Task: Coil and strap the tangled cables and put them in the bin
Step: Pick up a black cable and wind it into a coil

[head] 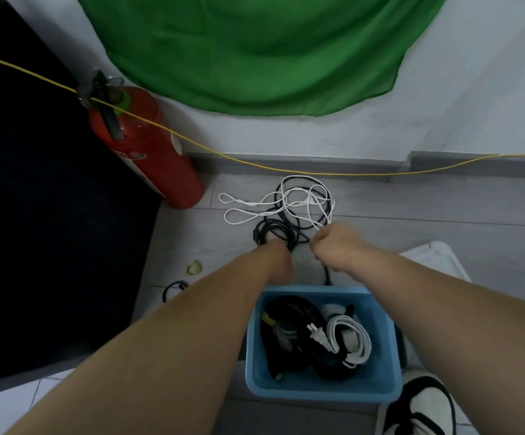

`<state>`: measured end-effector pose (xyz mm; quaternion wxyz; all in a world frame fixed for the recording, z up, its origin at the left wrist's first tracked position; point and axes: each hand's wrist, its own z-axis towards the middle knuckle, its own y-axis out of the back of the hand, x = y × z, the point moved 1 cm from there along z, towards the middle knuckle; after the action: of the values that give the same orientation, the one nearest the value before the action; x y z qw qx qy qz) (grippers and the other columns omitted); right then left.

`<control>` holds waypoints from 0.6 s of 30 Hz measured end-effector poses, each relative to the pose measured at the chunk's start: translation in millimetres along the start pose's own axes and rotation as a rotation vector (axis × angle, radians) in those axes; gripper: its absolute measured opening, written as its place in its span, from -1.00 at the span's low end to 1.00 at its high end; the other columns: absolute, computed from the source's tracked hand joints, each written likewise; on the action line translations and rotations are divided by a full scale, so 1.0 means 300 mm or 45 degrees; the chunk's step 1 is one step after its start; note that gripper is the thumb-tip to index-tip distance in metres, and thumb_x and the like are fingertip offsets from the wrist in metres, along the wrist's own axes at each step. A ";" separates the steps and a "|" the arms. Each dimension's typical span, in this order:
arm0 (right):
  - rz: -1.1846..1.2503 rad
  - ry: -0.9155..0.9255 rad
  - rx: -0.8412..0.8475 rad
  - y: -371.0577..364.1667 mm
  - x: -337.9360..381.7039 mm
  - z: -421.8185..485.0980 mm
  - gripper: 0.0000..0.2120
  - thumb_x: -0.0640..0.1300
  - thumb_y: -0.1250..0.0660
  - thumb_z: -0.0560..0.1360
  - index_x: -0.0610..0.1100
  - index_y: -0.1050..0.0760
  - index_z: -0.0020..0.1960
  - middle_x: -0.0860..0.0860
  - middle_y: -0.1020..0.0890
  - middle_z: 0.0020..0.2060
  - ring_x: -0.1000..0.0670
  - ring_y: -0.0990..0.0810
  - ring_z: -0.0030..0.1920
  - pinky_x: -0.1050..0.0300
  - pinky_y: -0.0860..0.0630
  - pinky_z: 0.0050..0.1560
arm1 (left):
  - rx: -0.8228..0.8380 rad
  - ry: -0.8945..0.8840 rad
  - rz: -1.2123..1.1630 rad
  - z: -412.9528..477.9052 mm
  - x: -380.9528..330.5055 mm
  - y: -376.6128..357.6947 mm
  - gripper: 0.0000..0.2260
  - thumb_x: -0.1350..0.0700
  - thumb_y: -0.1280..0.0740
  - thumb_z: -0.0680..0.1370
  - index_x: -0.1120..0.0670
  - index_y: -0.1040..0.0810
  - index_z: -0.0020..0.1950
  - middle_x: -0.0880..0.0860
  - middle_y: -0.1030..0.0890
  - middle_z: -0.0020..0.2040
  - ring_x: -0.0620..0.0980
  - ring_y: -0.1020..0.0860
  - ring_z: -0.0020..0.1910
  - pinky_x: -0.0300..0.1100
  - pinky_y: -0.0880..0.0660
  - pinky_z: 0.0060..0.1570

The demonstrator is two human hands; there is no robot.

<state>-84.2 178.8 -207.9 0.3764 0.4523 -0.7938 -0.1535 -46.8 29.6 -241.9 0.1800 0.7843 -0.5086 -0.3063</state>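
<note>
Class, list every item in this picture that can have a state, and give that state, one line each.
Tangled cables: uncoiled, on the floor.
Blue bin: open, holding coiled cables.
Right grip: fist closed on the tangled cables.
Left grip: at the tangle, fingers hidden.
Fire extinguisher: standing by the wall.

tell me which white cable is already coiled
The white cable inside the blue bin, wound in a bundle; the other white one sprawls loose on the floor.
</note>
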 end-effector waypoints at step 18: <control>-0.622 -0.115 -0.032 -0.122 -0.138 0.234 -0.73 -0.11 -0.29 0.50 0.09 -0.57 0.16 -0.02 -0.57 0.17 -0.11 -0.61 0.12 -0.07 -0.58 0.16 | -0.210 -0.094 -0.032 0.170 0.029 -0.062 -0.76 0.13 -0.36 0.48 0.17 -0.63 0.10 0.15 -0.45 0.27 0.14 -0.57 0.12 0.00 -0.57 0.14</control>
<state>-101.2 186.7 -295.5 0.2979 0.6187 -0.6750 -0.2698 -65.3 31.0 -293.7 0.2211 0.7613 -0.4782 -0.3780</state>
